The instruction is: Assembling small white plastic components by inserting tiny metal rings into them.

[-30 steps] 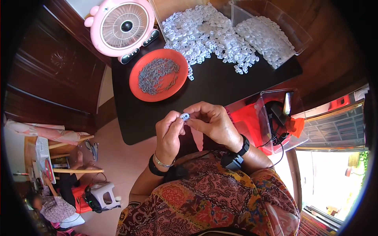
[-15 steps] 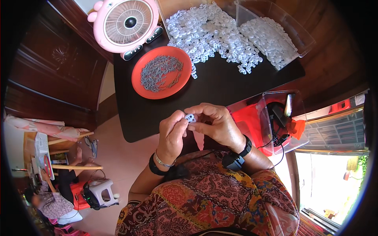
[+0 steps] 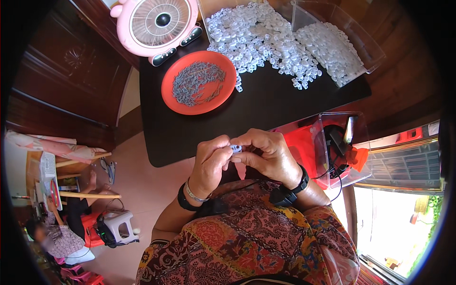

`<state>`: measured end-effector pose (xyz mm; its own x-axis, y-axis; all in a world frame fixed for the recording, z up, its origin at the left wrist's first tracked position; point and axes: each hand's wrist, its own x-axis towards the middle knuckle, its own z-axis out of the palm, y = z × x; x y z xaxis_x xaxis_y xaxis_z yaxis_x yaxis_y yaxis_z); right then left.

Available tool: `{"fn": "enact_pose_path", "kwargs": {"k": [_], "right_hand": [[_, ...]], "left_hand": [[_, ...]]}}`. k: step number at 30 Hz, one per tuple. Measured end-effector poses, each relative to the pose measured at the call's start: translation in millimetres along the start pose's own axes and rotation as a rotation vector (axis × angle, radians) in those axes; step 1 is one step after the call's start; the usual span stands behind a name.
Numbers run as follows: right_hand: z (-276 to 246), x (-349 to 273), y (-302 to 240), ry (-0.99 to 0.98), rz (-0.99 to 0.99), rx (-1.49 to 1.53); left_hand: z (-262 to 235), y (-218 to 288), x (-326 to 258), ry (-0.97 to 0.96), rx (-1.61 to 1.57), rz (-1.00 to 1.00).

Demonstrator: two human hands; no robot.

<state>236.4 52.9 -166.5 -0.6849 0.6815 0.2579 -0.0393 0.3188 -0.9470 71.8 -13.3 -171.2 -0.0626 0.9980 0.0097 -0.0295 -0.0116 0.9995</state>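
Note:
Between my two hands, just off the table's near edge, is a small white plastic piece with holes (image 3: 235, 148). My left hand (image 3: 212, 159) pinches it from the left between thumb and fingers. From the other side, my right hand (image 3: 266, 154) closes thumb and forefinger at the piece; whether a screw is in those fingertips is hidden. Ahead of my hands, an orange-red plate (image 3: 167, 97) bears many small grey screws (image 3: 187, 85). Beyond it to the right lies a wide heap of similar white plastic pieces (image 3: 251, 35).
The black table (image 3: 156, 137) carries a pink fan (image 3: 163, 21) at the back left and a clear bin (image 3: 375, 57) of white pieces at the back right. Right of me, another clear bin (image 3: 327, 178) holds dark gear and cables. A seated person (image 3: 66, 242) is at lower left.
My right fingertips have closed in over the white piece, covering more of it. The view has shifted slightly, so the table things sit a little higher and farther right.

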Motion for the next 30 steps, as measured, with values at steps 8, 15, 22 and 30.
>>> {"fn": "enact_pose_path", "kwargs": {"k": [8, 15, 22, 30], "right_hand": [[3, 0, 4, 0.089, -0.231, -0.139], [2, -6, 0, 0.065, -0.059, -0.032], [-64, 29, -21, 0.352, -0.082, -0.336], [-223, 112, -41, 0.864, -0.338, -1.339]], "left_hand": [[7, 8, -1, 0.019, -0.057, -0.114], [12, 0, -4, 0.019, -0.121, -0.006], [1, -8, -3, 0.039, -0.078, 0.107], [-11, -4, -6, 0.017, -0.103, 0.098]]}}
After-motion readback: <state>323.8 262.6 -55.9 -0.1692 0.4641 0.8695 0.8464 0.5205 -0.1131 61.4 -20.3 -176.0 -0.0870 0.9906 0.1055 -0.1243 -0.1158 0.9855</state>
